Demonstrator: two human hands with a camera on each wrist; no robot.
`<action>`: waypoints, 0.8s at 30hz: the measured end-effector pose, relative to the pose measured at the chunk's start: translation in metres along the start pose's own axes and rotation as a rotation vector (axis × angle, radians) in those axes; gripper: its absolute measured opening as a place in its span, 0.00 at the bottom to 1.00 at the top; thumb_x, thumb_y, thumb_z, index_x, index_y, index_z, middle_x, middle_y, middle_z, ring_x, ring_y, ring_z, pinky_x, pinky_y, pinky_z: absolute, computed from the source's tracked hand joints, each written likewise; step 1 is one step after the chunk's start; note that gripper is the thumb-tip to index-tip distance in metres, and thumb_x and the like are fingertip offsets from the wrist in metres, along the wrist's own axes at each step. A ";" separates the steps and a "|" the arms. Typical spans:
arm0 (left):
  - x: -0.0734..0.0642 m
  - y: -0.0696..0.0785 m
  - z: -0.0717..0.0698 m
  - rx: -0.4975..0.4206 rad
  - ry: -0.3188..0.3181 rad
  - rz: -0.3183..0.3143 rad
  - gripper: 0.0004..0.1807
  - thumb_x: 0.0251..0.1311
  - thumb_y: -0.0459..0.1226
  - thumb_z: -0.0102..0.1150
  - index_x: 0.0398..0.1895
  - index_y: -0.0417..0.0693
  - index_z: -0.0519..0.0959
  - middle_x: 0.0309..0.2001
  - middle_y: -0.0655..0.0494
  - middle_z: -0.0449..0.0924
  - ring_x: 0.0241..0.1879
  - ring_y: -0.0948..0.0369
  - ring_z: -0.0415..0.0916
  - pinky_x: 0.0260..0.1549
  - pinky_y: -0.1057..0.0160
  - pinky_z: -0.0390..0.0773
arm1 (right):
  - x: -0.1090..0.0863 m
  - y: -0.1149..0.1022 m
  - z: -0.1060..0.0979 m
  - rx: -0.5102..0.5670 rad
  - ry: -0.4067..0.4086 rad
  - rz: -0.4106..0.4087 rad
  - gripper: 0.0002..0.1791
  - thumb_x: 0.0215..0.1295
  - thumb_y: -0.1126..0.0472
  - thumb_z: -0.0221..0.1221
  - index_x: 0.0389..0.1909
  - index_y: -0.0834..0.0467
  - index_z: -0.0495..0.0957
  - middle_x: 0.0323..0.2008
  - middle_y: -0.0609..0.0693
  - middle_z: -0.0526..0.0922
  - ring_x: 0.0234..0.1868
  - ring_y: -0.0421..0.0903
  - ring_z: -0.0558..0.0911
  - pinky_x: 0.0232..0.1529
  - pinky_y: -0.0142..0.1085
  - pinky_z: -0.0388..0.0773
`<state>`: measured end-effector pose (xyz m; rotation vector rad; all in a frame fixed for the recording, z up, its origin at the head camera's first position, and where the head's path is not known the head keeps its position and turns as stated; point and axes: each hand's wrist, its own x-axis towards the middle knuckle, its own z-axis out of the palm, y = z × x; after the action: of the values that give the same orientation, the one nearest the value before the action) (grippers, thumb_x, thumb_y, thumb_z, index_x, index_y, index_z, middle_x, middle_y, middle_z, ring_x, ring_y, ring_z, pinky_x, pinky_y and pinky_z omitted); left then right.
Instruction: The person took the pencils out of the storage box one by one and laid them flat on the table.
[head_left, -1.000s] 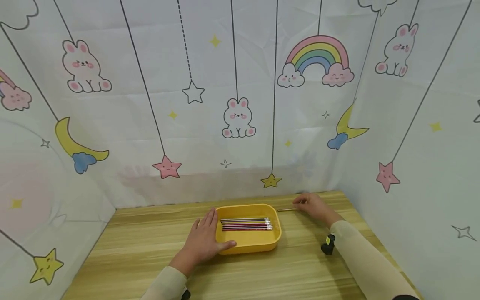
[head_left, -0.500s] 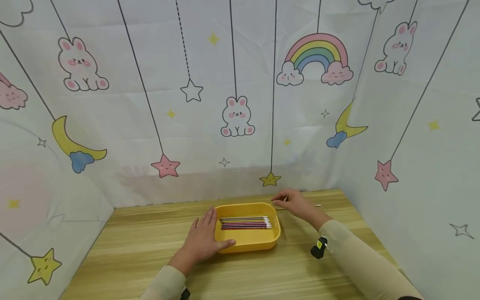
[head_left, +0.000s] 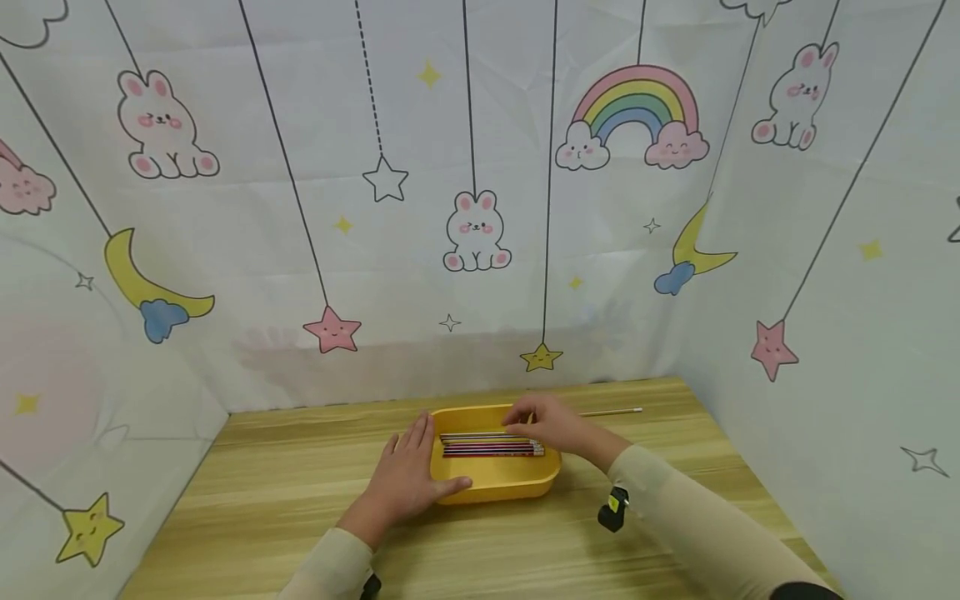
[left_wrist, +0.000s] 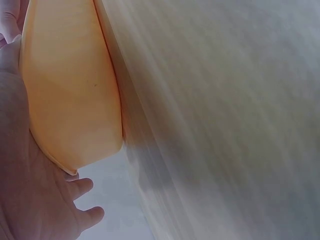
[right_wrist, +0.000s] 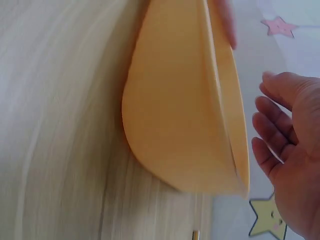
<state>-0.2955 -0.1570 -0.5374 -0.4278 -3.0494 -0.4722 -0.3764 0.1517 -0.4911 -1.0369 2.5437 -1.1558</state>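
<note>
lying in a yellow tray [head_left: 495,475], pencils [head_left: 487,447], left hand [head_left: 408,472] straight-fingered against its left end, right hand [head_left: 553,423] loosely curled above

No readable text, brand or number in any view. Yellow patch [head_left: 614,503] on black wrist device [head_left: 611,519] by right sleeve [head_left: 690,517]: details too small. Pencils [head_left: 487,451] in yellow tray [head_left: 495,481]: any lettering illegible (backdrop [head_left: 405,275] prints pictorial).

Cream sleeves [head_left: 693,517], black wrist cameras [head_left: 610,518]

The head view looks forward-down from above; close wrist views share the tray [head_left: 497,494].
</note>
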 end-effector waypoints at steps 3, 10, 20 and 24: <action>-0.001 0.000 0.000 -0.012 0.003 0.001 0.73 0.63 0.81 0.56 0.90 0.36 0.48 0.90 0.39 0.44 0.88 0.43 0.46 0.83 0.33 0.47 | 0.005 -0.001 0.009 -0.010 -0.049 -0.024 0.10 0.80 0.56 0.68 0.54 0.55 0.91 0.47 0.42 0.88 0.43 0.41 0.83 0.45 0.38 0.85; 0.000 -0.001 0.002 -0.005 -0.004 -0.005 0.73 0.62 0.81 0.56 0.90 0.36 0.47 0.90 0.40 0.43 0.88 0.43 0.46 0.83 0.34 0.46 | 0.011 -0.004 0.025 -0.044 -0.124 -0.078 0.09 0.78 0.59 0.70 0.53 0.56 0.90 0.48 0.45 0.88 0.46 0.39 0.83 0.50 0.36 0.84; 0.000 -0.002 0.002 -0.006 0.009 0.001 0.72 0.63 0.80 0.57 0.90 0.35 0.48 0.90 0.39 0.44 0.88 0.43 0.46 0.83 0.33 0.48 | 0.020 -0.001 0.039 -0.122 -0.133 -0.067 0.09 0.75 0.63 0.72 0.52 0.52 0.91 0.45 0.40 0.85 0.45 0.37 0.81 0.50 0.35 0.83; 0.000 -0.002 0.002 -0.010 0.014 0.005 0.72 0.63 0.80 0.57 0.90 0.34 0.48 0.90 0.39 0.45 0.88 0.43 0.47 0.83 0.33 0.49 | 0.023 0.002 0.042 -0.130 -0.136 -0.071 0.10 0.75 0.66 0.71 0.52 0.53 0.90 0.46 0.42 0.86 0.46 0.38 0.82 0.51 0.36 0.83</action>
<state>-0.2959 -0.1585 -0.5396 -0.4311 -3.0328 -0.4885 -0.3775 0.1126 -0.5179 -1.2015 2.5212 -0.9108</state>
